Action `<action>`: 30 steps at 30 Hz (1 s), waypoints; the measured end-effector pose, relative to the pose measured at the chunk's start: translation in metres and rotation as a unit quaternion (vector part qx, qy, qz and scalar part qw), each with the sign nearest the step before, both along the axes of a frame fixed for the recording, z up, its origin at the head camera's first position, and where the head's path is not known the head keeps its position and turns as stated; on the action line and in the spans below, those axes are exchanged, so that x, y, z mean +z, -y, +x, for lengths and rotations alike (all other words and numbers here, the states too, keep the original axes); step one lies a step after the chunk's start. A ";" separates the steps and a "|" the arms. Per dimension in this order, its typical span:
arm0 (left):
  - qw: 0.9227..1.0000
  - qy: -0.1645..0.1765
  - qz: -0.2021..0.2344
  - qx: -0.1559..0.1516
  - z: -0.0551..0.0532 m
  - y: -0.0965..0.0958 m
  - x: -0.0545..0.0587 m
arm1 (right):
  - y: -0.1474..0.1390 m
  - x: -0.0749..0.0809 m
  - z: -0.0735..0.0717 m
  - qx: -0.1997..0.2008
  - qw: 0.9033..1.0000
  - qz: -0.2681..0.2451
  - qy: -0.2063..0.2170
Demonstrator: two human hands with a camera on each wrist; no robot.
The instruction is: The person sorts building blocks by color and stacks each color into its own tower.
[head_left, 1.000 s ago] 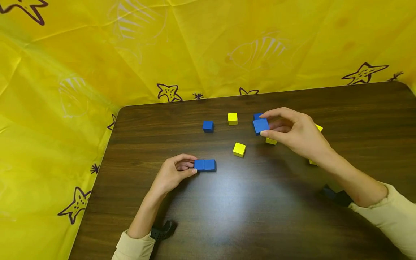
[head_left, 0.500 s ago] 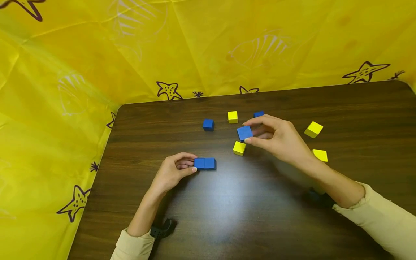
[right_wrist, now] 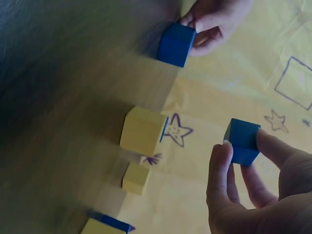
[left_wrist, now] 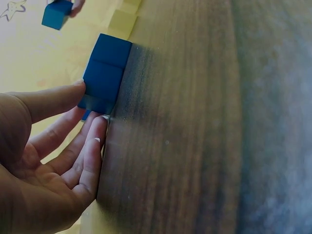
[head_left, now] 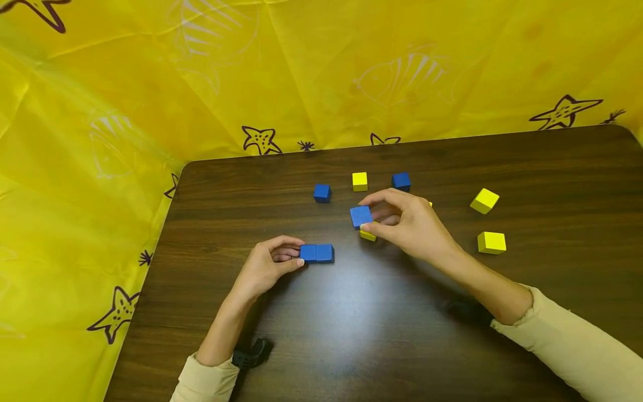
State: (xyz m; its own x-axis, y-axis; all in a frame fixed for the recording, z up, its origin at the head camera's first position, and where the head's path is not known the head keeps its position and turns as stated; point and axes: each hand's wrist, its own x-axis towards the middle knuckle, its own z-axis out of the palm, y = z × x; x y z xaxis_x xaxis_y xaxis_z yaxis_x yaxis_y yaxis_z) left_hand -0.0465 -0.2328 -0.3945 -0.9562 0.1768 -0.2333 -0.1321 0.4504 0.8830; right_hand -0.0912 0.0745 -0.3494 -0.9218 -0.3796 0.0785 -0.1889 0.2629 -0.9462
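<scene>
Two blue cubes [head_left: 317,253] sit side by side on the table, faces against each other. My left hand [head_left: 263,267] pinches the left one of the pair between thumb and fingers; the left wrist view shows the same blue pair [left_wrist: 105,68] at the fingertips. Raised above the table, a single blue cube [head_left: 360,216] is pinched by thumb and fingers of my right hand [head_left: 409,223]. In the head view that cube partly covers a yellow cube [head_left: 368,234] lying beneath. The right wrist view shows the held blue cube [right_wrist: 243,139] well apart from the surface.
Farther back lie a blue cube [head_left: 322,193], a yellow cube [head_left: 359,181] and another blue cube [head_left: 401,181]. Two yellow cubes [head_left: 484,201] [head_left: 492,243] are to the right. One more yellow cube is mostly hidden behind my right hand. Yellow cloth [head_left: 311,72] borders the dark wooden table [head_left: 321,346].
My right hand has carried its blue cube leftward and toward me, uncovering the back blue cube and the yellow cubes at right. My left hand and the blue pair stay in place.
</scene>
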 end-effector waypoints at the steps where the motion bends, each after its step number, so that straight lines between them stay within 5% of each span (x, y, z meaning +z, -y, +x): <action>1: 1.000 0.000 0.000 0.000 0.000 0.000 0.000 | 0.002 -0.001 0.001 0.001 1.000 -0.002 0.007; 30: 1.000 -0.001 -0.009 -0.006 -0.001 0.000 0.000 | 0.054 -0.020 0.005 0.029 0.998 0.055 -0.033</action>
State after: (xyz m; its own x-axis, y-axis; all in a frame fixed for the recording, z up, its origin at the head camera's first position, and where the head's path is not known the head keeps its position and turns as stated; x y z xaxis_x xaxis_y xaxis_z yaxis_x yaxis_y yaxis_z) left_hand -0.0478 -0.2330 -0.3946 -0.9546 0.1833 -0.2348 -0.1254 0.4676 0.8750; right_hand -0.0860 0.0202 -0.3695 -0.8919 -0.4425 0.0934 -0.2679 0.3505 -0.8975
